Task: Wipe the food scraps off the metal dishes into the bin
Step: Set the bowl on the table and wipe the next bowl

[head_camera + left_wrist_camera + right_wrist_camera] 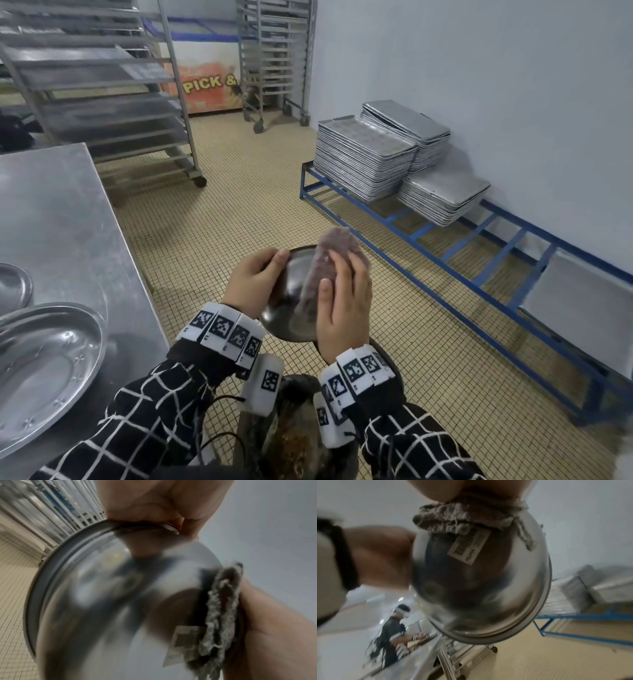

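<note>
Above the bin (250, 435), which holds brown food scraps (294, 445), I have a round metal bowl (291, 308) tilted up. My left hand (253, 281) grips its rim, thumb over the edge. My right hand (342, 301) holds a folded pinkish-grey cloth (334, 240) against the bowl. In the left wrist view the cloth (221, 608) lies between the right hand (274, 628) and the bowl's rounded outer side (102, 601). A barcode sticker (469, 545) on the bowl (479, 588) sits just below the cloth (453, 519) in the right wrist view.
A steel table (61, 222) at my left carries an oval metal dish (44, 370) and part of another (13, 284). Stacked baking trays (363, 157) rest on a low blue rack (445, 240) by the wall. Wheeled tray racks (102, 85) stand behind. Another person (393, 628) works at a counter.
</note>
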